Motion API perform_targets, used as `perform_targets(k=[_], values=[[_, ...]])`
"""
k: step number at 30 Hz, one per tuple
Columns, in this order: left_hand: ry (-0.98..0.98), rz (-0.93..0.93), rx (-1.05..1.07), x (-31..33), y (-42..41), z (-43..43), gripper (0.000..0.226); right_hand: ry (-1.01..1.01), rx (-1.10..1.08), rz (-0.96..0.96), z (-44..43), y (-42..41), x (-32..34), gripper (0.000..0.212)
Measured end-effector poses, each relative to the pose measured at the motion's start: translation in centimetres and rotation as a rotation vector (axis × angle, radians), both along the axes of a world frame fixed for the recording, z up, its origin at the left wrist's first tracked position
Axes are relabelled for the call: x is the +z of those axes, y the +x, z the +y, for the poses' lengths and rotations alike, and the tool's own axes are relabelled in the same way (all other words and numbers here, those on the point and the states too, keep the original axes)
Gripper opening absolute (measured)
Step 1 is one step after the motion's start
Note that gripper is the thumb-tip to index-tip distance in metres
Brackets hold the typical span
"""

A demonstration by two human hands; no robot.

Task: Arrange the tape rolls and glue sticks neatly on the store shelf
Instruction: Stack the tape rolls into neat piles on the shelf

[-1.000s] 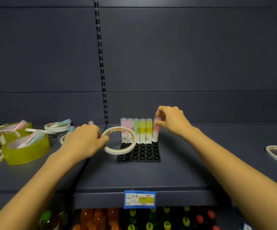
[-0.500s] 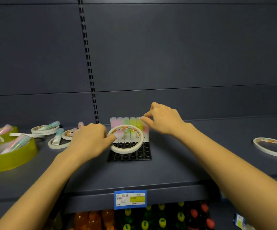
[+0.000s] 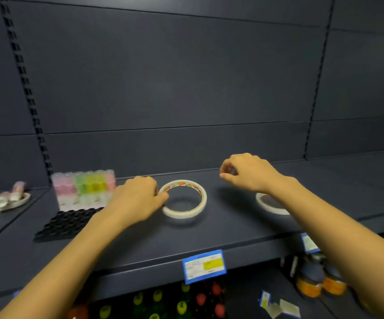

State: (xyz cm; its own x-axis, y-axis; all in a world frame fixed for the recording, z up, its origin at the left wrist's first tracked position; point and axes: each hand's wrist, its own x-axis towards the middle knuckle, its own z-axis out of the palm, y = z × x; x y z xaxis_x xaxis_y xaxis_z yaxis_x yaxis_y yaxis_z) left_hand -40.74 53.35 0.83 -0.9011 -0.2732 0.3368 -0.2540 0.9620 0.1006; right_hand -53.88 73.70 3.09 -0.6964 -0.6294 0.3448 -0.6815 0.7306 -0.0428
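My left hand (image 3: 138,199) pinches the left rim of a white tape roll (image 3: 183,199), which sits low over the dark shelf (image 3: 209,236), right of the glue sticks. Whether the roll touches the shelf I cannot tell. The glue sticks (image 3: 84,187), pink, green and yellow, stand upright in a row at the back of a black socket tray (image 3: 64,224). My right hand (image 3: 248,173) hovers with loosely curled fingers and holds nothing. A second white tape roll (image 3: 269,204) lies flat on the shelf under my right wrist, partly hidden by it.
Several more tape rolls (image 3: 2,201) with a glue stick on them lie on the neighbouring shelf section at far left. A blue and yellow price tag (image 3: 204,265) hangs on the shelf's front edge. Bottles (image 3: 317,282) fill the level below.
My left hand carried the tape roll rightward, from in front of the glue sticks past the tray. My right hand let go of the end glue stick and moved right, over the second roll.
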Motion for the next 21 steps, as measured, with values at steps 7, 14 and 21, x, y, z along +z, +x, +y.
perform_targets(k=[7, 14, 21], values=[[0.067, -0.002, -0.022, -0.3, -6.6, 10.8, 0.035, 0.009, -0.059, 0.012, 11.6, -6.0, 0.9, 0.025], [0.143, -0.043, -0.094, -0.3, -13.6, 20.4, 0.042, -0.037, -0.118, 0.006, 19.5, -10.2, 1.0, 0.022], [0.060, -0.106, -0.090, -2.2, -18.5, 26.0, 0.023, -0.028, -0.093, 0.010, 22.3, -11.6, 0.9, 0.022]])
